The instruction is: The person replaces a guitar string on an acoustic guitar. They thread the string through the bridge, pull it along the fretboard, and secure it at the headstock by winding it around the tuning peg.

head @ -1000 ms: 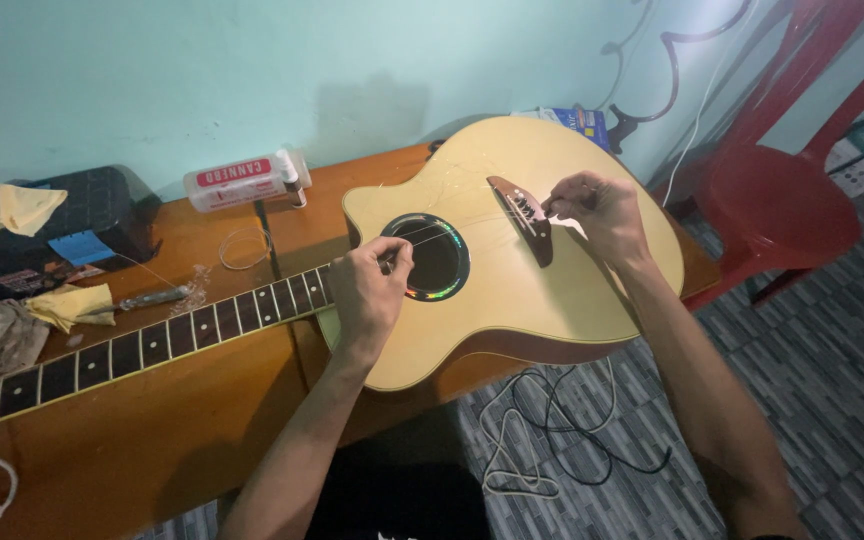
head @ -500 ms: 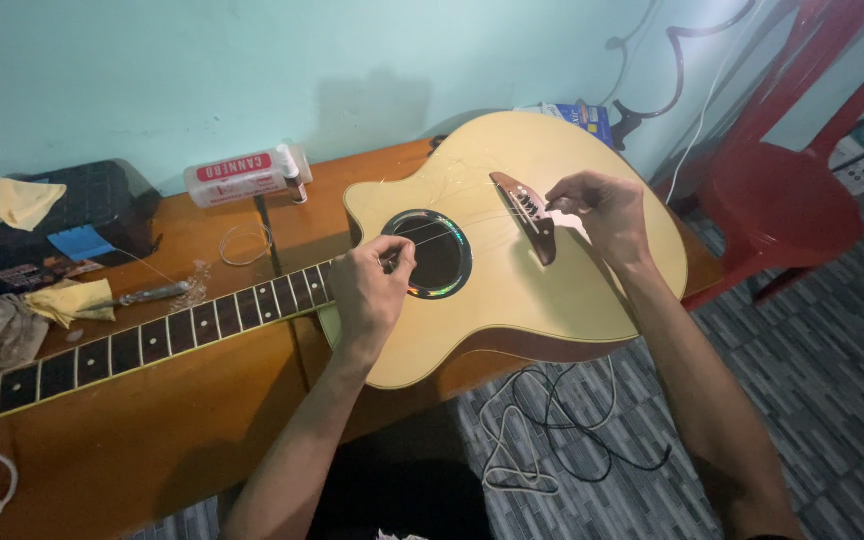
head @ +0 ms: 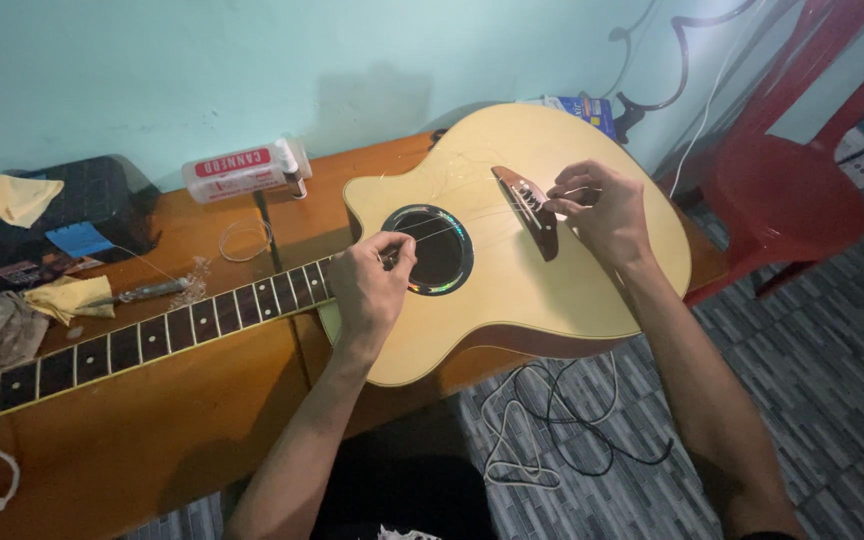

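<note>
Now, left hand (head: 370, 285) fingers pinching a guitar string (head: 472, 222), right hand (head: 597, 212) fingers pinched at bridge (head: 524, 208).

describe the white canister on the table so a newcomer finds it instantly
Start at the pale acoustic guitar lying on the orange-brown wooden table. Beyond its neck, against the teal wall, the white canister lies on its side. Its red label band sets it apart from the black case to its left.

Lighting: dim, even, cool. Soft shadow on the wall (head: 372, 90) beyond the hands. Faint sheen on the guitar (head: 552, 290) between them. Focus sharp; edges bowed.
</note>
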